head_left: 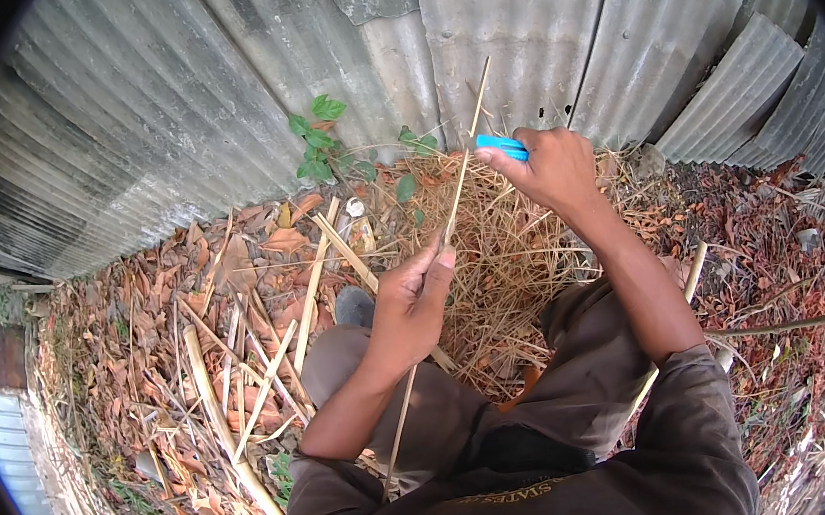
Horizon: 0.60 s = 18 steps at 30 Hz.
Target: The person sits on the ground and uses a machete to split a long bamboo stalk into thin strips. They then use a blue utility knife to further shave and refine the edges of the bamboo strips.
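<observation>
Bare ground strewn with dry brown leaves (pixel 128 328) is seen before a wall of grey corrugated metal sheets (pixel 214 87). Nearest, dark trousers over bent knees fill the lower frame. Just beyond them, a thin bamboo strip (pixel 435 275) is gripped by the left hand (pixel 408 308), fingers wrapped around it and thumb laid along it, seemingly so that the strip is steadied as it slants up toward the wall. Farther along the strip, a blue-handled knife (pixel 503 145) is clenched in the right hand (pixel 552 170), fingers closed on the handle; the blade cannot be made out. Split bamboo pieces (pixel 246 396) lie at the left, a heap of pale shavings (pixel 502 248) under the hands, and a small green plant (pixel 319 137) at the wall's foot.
</observation>
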{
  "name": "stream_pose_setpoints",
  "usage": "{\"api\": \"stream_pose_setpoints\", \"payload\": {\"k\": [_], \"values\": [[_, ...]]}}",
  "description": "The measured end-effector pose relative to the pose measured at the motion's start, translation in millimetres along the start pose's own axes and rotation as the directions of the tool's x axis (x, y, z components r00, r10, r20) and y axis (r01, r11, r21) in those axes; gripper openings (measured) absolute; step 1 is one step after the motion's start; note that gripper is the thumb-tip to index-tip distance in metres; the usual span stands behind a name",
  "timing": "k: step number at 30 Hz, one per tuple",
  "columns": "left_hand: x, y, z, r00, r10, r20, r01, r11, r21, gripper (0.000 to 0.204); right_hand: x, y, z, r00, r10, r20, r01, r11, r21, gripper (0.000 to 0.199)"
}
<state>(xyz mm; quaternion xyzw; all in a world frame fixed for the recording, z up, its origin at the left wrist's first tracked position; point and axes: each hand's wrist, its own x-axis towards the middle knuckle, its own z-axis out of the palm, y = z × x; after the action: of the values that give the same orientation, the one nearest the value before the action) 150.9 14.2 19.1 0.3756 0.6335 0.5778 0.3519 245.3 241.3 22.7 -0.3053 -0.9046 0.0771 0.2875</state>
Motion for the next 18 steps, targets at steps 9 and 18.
{"api": "stream_pose_setpoints", "payload": {"k": [9,18], "values": [[-6,-2,-3,1.000,0.024,-0.009,-0.024,0.998,0.063,0.040,-34,-27,-1,0.977,-0.151,0.154,0.148,0.988,0.032,0.075],[-9,-4,-2,1.000,-0.005,0.022,0.004,0.998,0.069,0.041,-28,-15,0,0.977,0.005,0.215,-0.009,1.000,0.017,0.071]]}}
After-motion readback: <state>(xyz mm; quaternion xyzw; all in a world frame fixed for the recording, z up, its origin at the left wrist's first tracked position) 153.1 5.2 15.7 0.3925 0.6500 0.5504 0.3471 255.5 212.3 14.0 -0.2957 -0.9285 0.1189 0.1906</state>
